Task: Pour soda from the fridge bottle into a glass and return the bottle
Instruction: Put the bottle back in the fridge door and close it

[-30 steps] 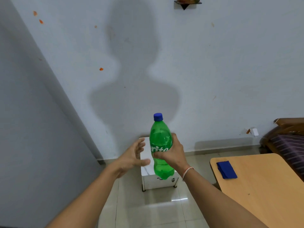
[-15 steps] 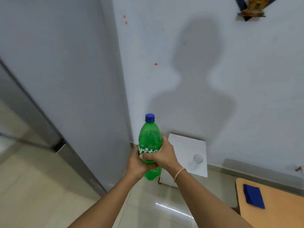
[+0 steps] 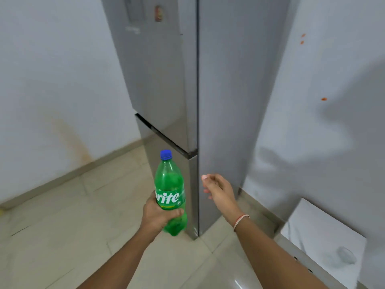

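Note:
A green soda bottle (image 3: pixel 169 184) with a blue cap stands upright in my left hand (image 3: pixel 155 215), which grips its lower half around the label. My right hand (image 3: pixel 218 189) is free, fingers loosely curled, held out to the right of the bottle near the corner edge of the tall grey fridge (image 3: pixel 166 80). Both fridge doors are closed. A clear glass (image 3: pixel 344 255) sits blurred on a small white table (image 3: pixel 312 226) at the lower right.
White walls stand to the left and right of the fridge. Beige floor tiles (image 3: pixel 62 226) spread out in front of the fridge on the left. The white table sits against the right wall, close to my right forearm.
The bottle passed from my right hand to my left; my right hand let go and reaches toward the fridge. The view swung left from the wall and table to the fridge.

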